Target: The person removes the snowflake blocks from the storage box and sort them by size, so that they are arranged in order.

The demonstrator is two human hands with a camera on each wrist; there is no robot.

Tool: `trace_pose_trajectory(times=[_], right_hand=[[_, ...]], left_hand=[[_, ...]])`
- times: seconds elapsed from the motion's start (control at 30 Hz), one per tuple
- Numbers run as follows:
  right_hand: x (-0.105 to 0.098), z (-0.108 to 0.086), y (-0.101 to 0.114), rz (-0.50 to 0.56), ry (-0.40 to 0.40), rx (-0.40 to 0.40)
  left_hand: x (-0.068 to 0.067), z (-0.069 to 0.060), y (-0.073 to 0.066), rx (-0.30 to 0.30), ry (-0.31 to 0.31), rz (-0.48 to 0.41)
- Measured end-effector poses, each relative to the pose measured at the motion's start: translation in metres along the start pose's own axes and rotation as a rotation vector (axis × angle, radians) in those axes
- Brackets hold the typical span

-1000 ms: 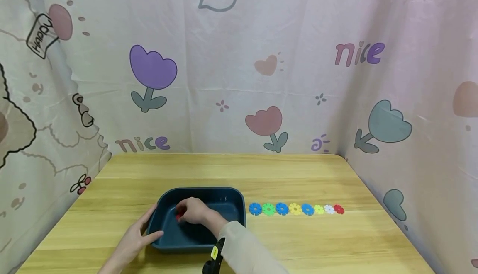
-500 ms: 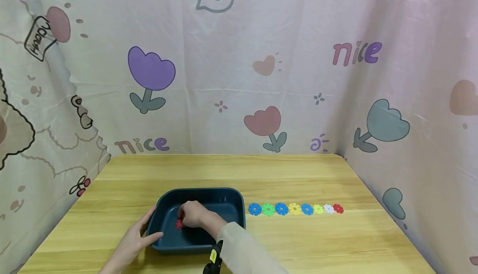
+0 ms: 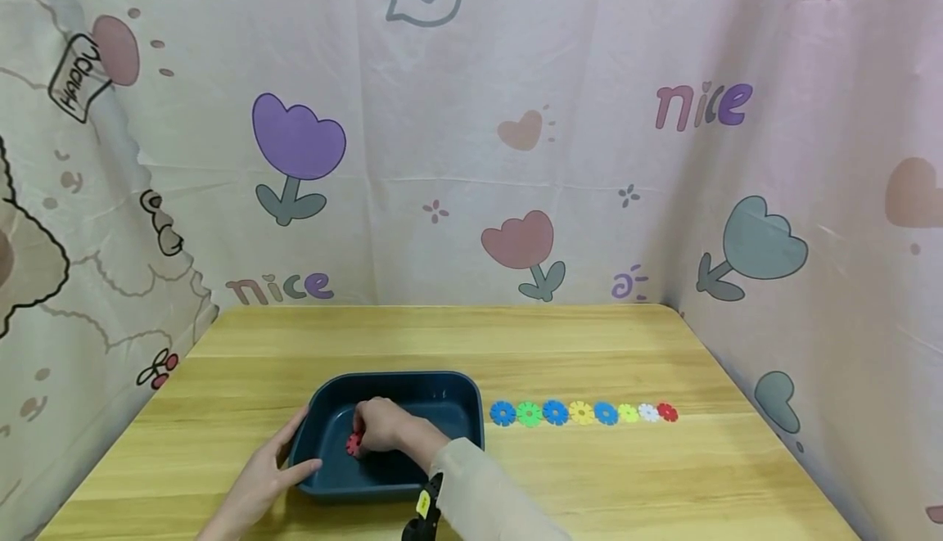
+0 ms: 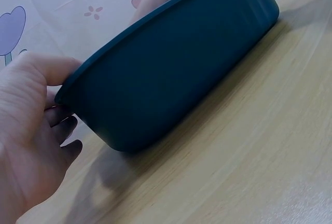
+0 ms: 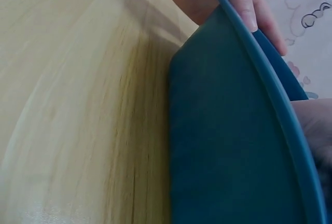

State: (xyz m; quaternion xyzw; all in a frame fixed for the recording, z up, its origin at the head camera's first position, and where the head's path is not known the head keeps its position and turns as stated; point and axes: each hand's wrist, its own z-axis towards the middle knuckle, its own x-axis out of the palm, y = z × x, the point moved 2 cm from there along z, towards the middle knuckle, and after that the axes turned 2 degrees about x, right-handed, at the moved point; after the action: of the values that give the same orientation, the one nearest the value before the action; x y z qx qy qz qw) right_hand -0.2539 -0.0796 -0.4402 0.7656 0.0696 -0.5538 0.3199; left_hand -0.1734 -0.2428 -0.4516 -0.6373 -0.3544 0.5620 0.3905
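Observation:
A dark teal plastic tub stands on the wooden table. My left hand holds its left end, thumb over the rim and fingers against the outside, as the left wrist view also shows. Inside the tub is my right hand, its curled fingertips pinching a small red notched disc, a snowflake-style building piece. The tub's wall hides most of this hand in the right wrist view. Whether other pieces lie beneath the right hand cannot be seen.
Right of the tub, several notched discs lie in a straight row on the table, from a blue disc beside the tub to a red disc at the far end. A printed curtain hangs behind and along both sides of the table.
Inside the tub, my right hand has shifted slightly toward me and the red disc has come lower, showing more clearly at the fingertips. The left hand and the row stay put.

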Motion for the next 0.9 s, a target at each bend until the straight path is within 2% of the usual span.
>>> trace_pose_trajectory(times=[0.2, 0.27, 0.43, 0.57, 0.7, 0.9], right_hand=[[-0.003, -0.002, -0.005, 0.052, -0.011, -0.030], [-0.005, -0.004, -0.008, 0.126, -0.008, -0.041], [-0.010, -0.007, -0.021, 0.404, 0.040, -0.053], [-0.016, -0.009, -0.034, 0.581, 0.064, -0.064], [-0.025, -0.014, -0.047, 0.690, 0.062, -0.080], [-0.040, -0.025, -0.065, 0.774, 0.045, -0.079]], left_hand=[[0.000, 0.000, 0.000, -0.013, 0.010, -0.025], [0.000, 0.000, 0.000, -0.016, 0.012, -0.032], [0.000, 0.000, 0.000, -0.014, 0.006, -0.021], [0.000, 0.000, -0.001, -0.003, -0.009, -0.004], [0.000, -0.001, -0.001, 0.014, -0.016, -0.016], [0.000, 0.000, -0.002, 0.013, -0.017, -0.004]])
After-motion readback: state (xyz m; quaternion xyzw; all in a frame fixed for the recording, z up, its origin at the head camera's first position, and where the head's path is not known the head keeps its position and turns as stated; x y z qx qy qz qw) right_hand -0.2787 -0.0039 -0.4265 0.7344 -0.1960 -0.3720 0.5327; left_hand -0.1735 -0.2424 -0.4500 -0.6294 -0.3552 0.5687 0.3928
